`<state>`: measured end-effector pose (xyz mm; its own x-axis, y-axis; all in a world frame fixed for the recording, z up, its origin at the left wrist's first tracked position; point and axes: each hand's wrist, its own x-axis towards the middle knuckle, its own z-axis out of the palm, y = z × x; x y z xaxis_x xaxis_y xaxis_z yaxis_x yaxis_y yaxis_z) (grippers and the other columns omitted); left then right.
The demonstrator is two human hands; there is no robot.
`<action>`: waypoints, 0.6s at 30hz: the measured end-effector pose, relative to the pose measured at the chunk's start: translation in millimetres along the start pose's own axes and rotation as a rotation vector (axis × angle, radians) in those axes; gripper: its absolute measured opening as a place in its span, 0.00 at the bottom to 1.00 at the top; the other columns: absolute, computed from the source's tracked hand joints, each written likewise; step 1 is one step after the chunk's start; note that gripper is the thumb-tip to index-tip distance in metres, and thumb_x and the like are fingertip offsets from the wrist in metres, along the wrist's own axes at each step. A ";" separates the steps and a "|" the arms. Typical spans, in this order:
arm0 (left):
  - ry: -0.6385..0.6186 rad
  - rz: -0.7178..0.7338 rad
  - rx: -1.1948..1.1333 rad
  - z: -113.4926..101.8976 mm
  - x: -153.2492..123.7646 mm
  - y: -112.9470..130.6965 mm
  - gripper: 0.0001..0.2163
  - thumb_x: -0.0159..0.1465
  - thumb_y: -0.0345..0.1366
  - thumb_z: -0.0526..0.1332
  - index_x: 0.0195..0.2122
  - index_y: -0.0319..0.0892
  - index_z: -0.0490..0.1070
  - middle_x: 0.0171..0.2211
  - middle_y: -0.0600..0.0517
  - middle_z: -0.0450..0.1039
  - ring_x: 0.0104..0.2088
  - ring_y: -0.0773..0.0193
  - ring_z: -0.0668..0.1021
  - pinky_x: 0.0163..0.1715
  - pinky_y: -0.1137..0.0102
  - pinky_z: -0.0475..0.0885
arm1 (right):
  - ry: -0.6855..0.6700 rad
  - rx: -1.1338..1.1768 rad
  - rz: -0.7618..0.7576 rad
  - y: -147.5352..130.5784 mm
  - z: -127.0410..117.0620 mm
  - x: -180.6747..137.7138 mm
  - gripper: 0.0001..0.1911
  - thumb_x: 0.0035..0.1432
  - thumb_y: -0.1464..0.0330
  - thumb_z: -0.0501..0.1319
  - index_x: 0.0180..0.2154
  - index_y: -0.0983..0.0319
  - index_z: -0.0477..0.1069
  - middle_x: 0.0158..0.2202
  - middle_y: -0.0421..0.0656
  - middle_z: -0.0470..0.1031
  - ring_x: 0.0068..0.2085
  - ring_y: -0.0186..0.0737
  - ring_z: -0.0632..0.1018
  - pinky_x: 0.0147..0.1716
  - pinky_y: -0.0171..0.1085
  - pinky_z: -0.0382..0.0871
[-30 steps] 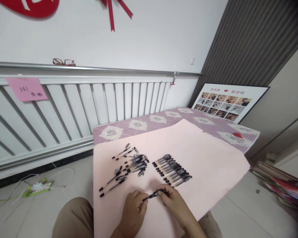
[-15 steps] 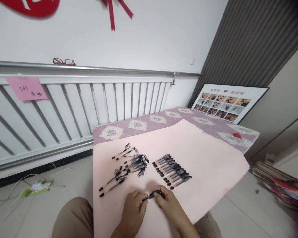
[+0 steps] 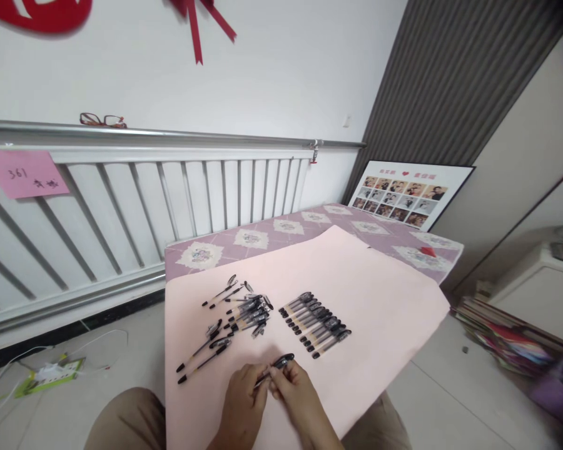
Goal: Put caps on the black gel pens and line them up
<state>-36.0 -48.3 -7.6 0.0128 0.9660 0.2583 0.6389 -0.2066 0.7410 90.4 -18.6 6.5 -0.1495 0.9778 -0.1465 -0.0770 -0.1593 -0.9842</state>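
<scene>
A black-capped pen (image 3: 283, 360) lies slanted between my hands, low over the pink sheet (image 3: 380, 300). My left hand (image 3: 244, 397) is closed on its barrel end. The fingers of my right hand (image 3: 294, 389) pinch the pen near its cap; the exact contact is partly hidden by the fingers. Beyond my right hand, several capped pens (image 3: 316, 325) lie side by side in a slanting row. Further left is a loose pile of pens and caps (image 3: 248, 311). Two separate pens (image 3: 201, 362) lie nearest my left hand, each with a cap by its tip.
The sheet covers a table with a purple patterned cloth (image 3: 288, 226). Behind stands a white radiator (image 3: 216, 187) with a pink note (image 3: 25, 175). A photo board (image 3: 403, 194) leans at the back right. A power strip (image 3: 49, 375) with cables lies on the floor at left.
My hands have come closer together on the pen. Its cap, earlier largely under my right fingers, now shows above them. The whole view has shifted slightly to the right.
</scene>
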 end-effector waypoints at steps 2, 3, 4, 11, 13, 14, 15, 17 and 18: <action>0.003 -0.001 0.009 0.7 -0.4 -1.0 0.11 0.60 0.31 0.52 0.42 0.44 0.69 0.37 0.49 0.73 0.39 0.60 0.73 0.40 0.65 0.68 | 0.036 0.057 0.015 -3.4 -6.3 1.6 0.13 0.47 0.60 0.62 0.22 0.61 0.62 0.16 0.32 0.63 0.19 0.29 0.62 0.20 0.31 0.55; 0.006 0.000 0.016 1.0 -0.6 -1.3 0.12 0.60 0.31 0.51 0.43 0.44 0.69 0.38 0.49 0.73 0.39 0.60 0.73 0.40 0.65 0.68 | 0.059 0.095 0.029 -5.8 -10.0 2.2 0.13 0.46 0.60 0.63 0.23 0.61 0.62 0.17 0.32 0.63 0.19 0.29 0.63 0.21 0.31 0.55; 0.006 0.006 0.026 1.4 -0.9 -1.4 0.12 0.61 0.32 0.51 0.43 0.44 0.69 0.38 0.49 0.73 0.39 0.60 0.74 0.40 0.65 0.69 | 0.083 0.132 0.043 -8.4 -13.5 2.5 0.13 0.45 0.59 0.63 0.25 0.61 0.63 0.17 0.33 0.64 0.20 0.29 0.63 0.21 0.30 0.56; -0.030 0.043 0.118 4.2 -2.3 -2.2 0.12 0.62 0.32 0.50 0.42 0.46 0.70 0.37 0.51 0.75 0.37 0.60 0.74 0.39 0.65 0.69 | 0.174 0.231 0.057 -11.5 -22.2 4.1 0.15 0.43 0.58 0.65 0.27 0.60 0.65 0.17 0.32 0.63 0.20 0.30 0.63 0.21 0.31 0.57; -0.035 0.041 0.132 4.3 -2.0 -2.3 0.12 0.62 0.33 0.50 0.42 0.46 0.70 0.37 0.51 0.75 0.37 0.60 0.74 0.39 0.65 0.69 | 0.168 0.225 0.046 -7.4 -20.3 5.2 0.15 0.43 0.57 0.65 0.28 0.61 0.66 0.17 0.32 0.63 0.19 0.30 0.63 0.21 0.31 0.56; -0.038 0.039 0.134 4.3 -1.8 -2.2 0.12 0.63 0.33 0.49 0.42 0.46 0.70 0.37 0.51 0.75 0.37 0.60 0.74 0.39 0.65 0.69 | 0.154 0.222 0.043 -5.1 -18.8 5.4 0.16 0.43 0.57 0.65 0.29 0.61 0.67 0.17 0.32 0.63 0.19 0.30 0.62 0.20 0.31 0.55; -0.041 0.034 0.132 4.2 -1.8 -2.1 0.12 0.63 0.33 0.49 0.43 0.46 0.70 0.37 0.51 0.75 0.37 0.60 0.74 0.39 0.65 0.69 | 0.133 0.219 0.039 -2.8 -17.0 5.5 0.16 0.43 0.56 0.65 0.30 0.61 0.67 0.17 0.32 0.63 0.19 0.30 0.62 0.20 0.31 0.55; -0.049 0.026 0.120 4.3 -1.9 -2.3 0.12 0.63 0.33 0.48 0.43 0.45 0.69 0.38 0.51 0.75 0.37 0.60 0.74 0.40 0.64 0.69 | 0.073 0.207 0.030 1.9 -12.6 4.8 0.17 0.43 0.56 0.64 0.30 0.61 0.67 0.17 0.32 0.63 0.19 0.30 0.62 0.20 0.31 0.53; -0.055 0.023 0.114 4.5 -2.1 -2.7 0.12 0.63 0.33 0.48 0.43 0.45 0.69 0.38 0.51 0.75 0.37 0.60 0.74 0.40 0.64 0.69 | 0.041 0.196 0.023 4.3 -10.2 4.2 0.16 0.44 0.56 0.64 0.29 0.61 0.67 0.16 0.32 0.62 0.19 0.30 0.62 0.20 0.31 0.53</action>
<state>-34.3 -49.1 -12.9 0.0687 0.9689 0.2378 0.7213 -0.2130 0.6591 99.5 -13.8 0.7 -0.1136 0.9776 -0.1770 -0.2651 -0.2015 -0.9429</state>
